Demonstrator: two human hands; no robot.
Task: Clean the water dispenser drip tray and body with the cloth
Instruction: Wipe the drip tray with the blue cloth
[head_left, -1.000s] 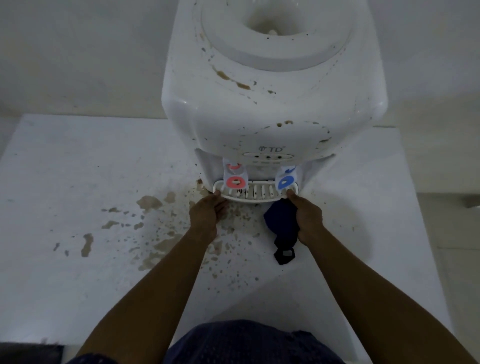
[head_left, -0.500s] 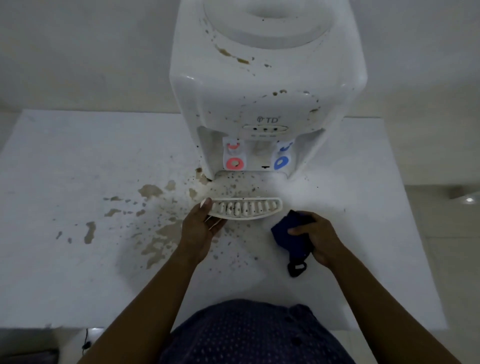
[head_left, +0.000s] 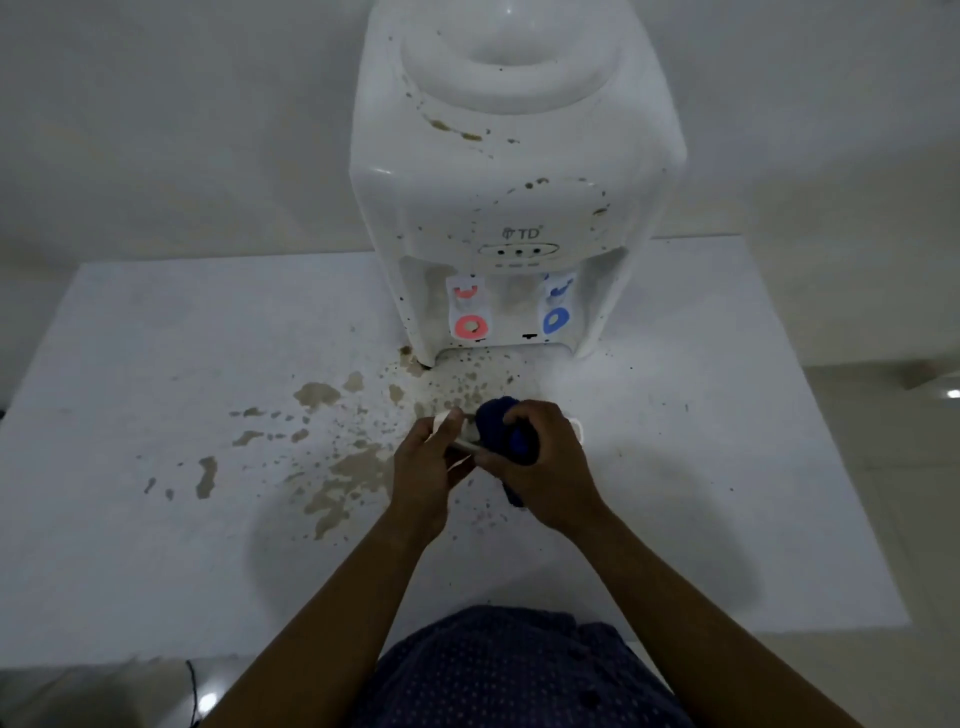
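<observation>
The left hand (head_left: 423, 467) grips the left end of the white slotted plastic drip tray (head_left: 441, 422), with the thumb over its upper edge and the fingers curled beneath. The tray is held in front of the dispenser, above the table (head_left: 156, 519), and is mostly hidden by both hands; only its two ends and a sliver of rim show. The right hand (head_left: 543, 467) is closed round a bunched dark blue cloth (head_left: 506, 431), which it presses onto the middle of the tray. A tail of the cloth hangs below the palm.

Behind the hands the white plastic tabletop water dispenser (head_left: 514, 208) stands upright on the white table, its body speckled with brown spots. A red tap (head_left: 470, 326) and a blue tap (head_left: 556, 319) sit in its front recess. Brown dried stains (head_left: 353, 467) spread over the table to the left of the hands and beneath the recess. A dark dotted shirt (head_left: 519, 670) fills the bottom edge.
</observation>
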